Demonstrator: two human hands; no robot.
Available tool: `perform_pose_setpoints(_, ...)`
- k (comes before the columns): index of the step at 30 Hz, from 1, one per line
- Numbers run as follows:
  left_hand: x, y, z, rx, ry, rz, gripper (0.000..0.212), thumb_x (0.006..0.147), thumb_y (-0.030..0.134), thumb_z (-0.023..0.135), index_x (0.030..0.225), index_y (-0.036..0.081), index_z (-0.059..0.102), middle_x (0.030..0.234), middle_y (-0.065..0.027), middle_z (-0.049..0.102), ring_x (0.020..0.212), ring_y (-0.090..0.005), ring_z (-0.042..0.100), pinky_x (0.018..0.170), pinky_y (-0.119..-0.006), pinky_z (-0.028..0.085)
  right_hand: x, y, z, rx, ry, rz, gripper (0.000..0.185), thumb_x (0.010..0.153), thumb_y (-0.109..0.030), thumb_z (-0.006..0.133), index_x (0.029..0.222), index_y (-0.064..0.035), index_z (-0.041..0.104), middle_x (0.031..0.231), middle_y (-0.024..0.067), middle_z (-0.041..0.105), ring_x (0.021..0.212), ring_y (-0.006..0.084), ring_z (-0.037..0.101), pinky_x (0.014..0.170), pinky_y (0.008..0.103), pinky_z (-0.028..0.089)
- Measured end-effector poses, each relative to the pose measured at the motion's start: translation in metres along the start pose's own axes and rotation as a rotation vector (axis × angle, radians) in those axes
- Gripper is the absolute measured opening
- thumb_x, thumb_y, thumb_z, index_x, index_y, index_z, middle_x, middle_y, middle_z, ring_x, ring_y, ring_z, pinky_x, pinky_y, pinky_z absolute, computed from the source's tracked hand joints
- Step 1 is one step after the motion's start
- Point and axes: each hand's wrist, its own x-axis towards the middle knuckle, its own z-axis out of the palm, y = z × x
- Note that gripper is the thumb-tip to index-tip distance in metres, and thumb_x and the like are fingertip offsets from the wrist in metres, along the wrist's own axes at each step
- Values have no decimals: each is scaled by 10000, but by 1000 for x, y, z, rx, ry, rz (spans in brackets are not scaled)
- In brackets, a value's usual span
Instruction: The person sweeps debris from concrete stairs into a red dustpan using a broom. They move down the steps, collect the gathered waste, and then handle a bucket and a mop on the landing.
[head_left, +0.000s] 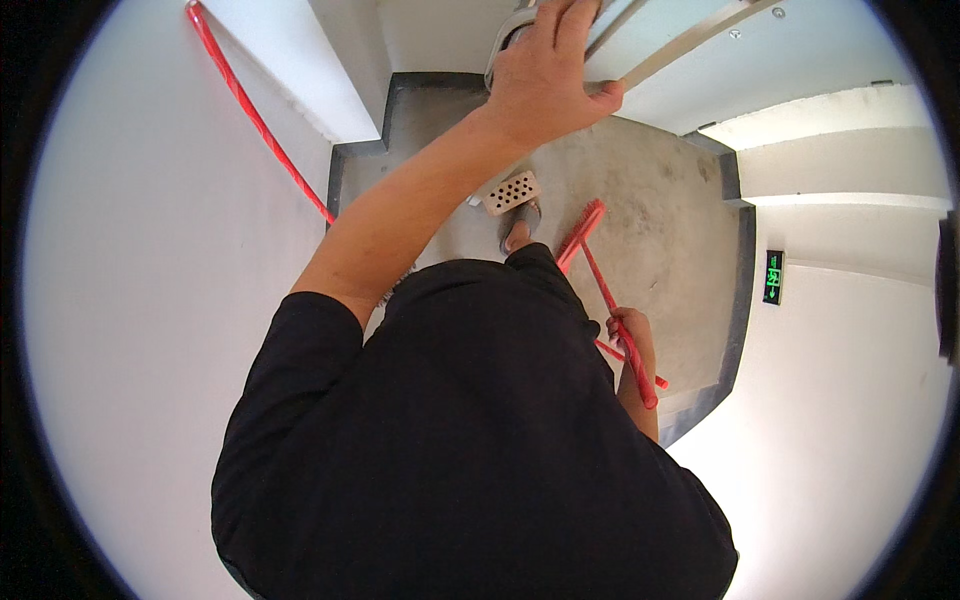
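My left hand (541, 90) is raised at the top of the view, its fingers on the edge of a pale door (675, 56) and its thumb stretched along it. Part of a rounded metal fitting (499, 49) shows beside its wrist. Low at my right side, my right hand (631, 330) is closed around the red handle of a broom (596, 270). The broom's red bristled head (583, 229) is near the floor by my foot. A second thin red pole (660, 382) passes behind that hand; I cannot tell whether it is gripped too.
A perforated brick (512, 193) lies on the concrete floor (645, 217) against my sandalled foot (521, 225). Another red pole (259, 120) leans along the white wall (150, 300) on the left. A green-lit exit sign (773, 277) hangs low on the right wall.
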Motion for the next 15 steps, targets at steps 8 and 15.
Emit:
perform_pose_setpoints(8,-3,8,-13,32,-5,54,803,665,238,738,1336,-4,369,1236,-239,491,1108,-417,534,869,-475,502,17,-18,29,15,43,42,200,874,-137,569,708,-79,472,544,29,505,372,106,450,321,224,326)
perform_pose_setpoints(15,-1,8,-11,-2,2,128,822,650,209,757,1339,2,360,1227,-241,489,1094,-428,533,880,-504,490,24,4,29,44,-8,-43,159,866,-108,570,735,-18,553,544,59,523,395,155,473,331,282,343)
